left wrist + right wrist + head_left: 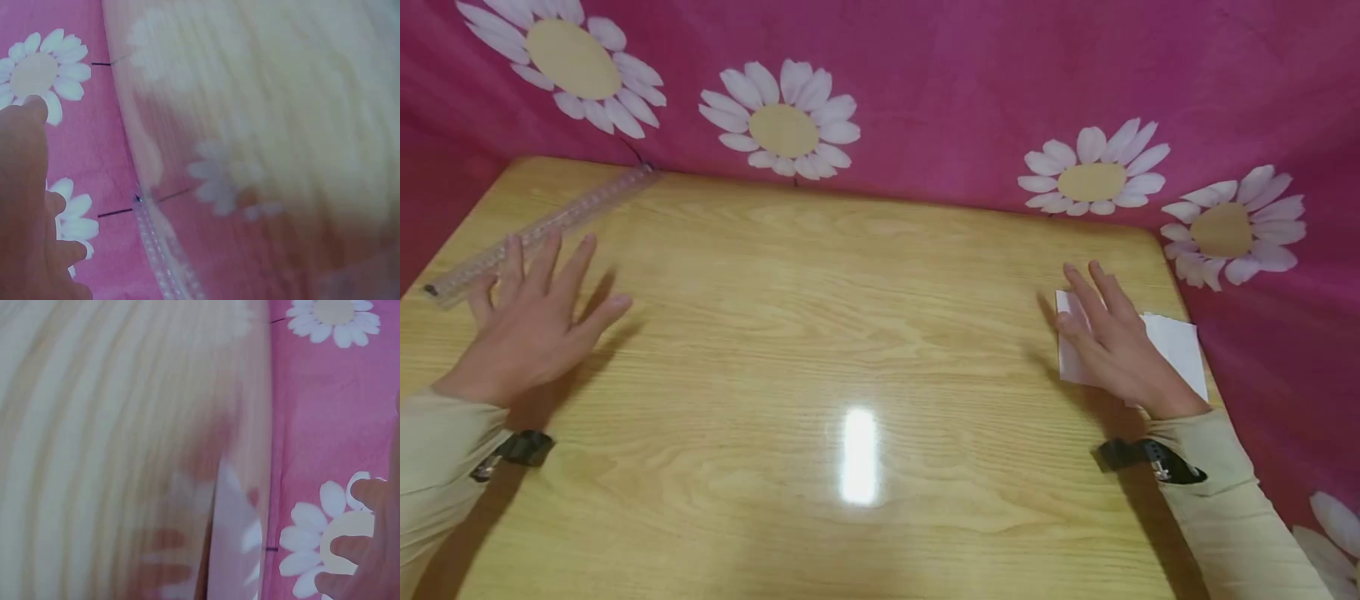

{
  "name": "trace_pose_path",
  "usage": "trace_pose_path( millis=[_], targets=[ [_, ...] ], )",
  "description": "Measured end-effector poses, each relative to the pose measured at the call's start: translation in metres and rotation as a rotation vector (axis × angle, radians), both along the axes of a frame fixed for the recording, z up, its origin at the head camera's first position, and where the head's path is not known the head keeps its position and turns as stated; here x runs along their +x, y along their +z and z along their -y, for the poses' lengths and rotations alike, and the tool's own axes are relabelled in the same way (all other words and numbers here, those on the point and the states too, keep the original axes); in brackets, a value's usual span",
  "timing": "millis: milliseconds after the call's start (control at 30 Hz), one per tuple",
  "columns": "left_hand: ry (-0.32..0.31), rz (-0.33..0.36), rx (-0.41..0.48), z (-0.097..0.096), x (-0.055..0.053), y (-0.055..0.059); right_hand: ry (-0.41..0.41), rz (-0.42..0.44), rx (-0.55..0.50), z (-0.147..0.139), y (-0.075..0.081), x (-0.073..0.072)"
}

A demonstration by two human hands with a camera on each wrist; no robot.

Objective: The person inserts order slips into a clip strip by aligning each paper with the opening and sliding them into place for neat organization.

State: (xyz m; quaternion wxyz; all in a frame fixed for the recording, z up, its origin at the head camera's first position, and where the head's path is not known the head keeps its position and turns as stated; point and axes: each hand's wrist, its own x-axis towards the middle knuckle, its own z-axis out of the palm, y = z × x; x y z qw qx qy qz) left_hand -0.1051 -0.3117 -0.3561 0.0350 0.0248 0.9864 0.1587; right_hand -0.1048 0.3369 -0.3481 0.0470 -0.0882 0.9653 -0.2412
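Observation:
At the left of the head view, my left hand is spread above the wooden table, fingers straight and nothing in them. Just beyond its fingertips lies a clear plastic ruler, slanting along the table's far left corner; its end shows as a pale strip in the left wrist view. My right hand hovers over white paper near the right edge, fingers extended, hiding the paper's middle. In the right wrist view the paper shows beside the table's edge, and the fingers appear at the right.
The glossy wooden table fills the middle, with a bright light reflection near its front. A magenta cloth with large white daisies hangs behind it and down its right side. Dark straps circle both wrists.

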Motion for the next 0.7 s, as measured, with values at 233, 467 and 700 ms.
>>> trace_pose_path(
  millis=[233,467,700],
  targets=[
    [0.027,-0.006,0.017,0.015,-0.003,-0.004,0.039,-0.002,-0.121,0.018,0.003,-0.006],
    [0.054,-0.058,0.058,0.030,-0.008,-0.006,0.069,-0.041,-0.228,0.033,0.002,-0.010],
    [0.105,-0.085,0.080,0.047,-0.012,-0.010,0.077,-0.096,-0.253,0.044,-0.002,-0.011]
  ],
)
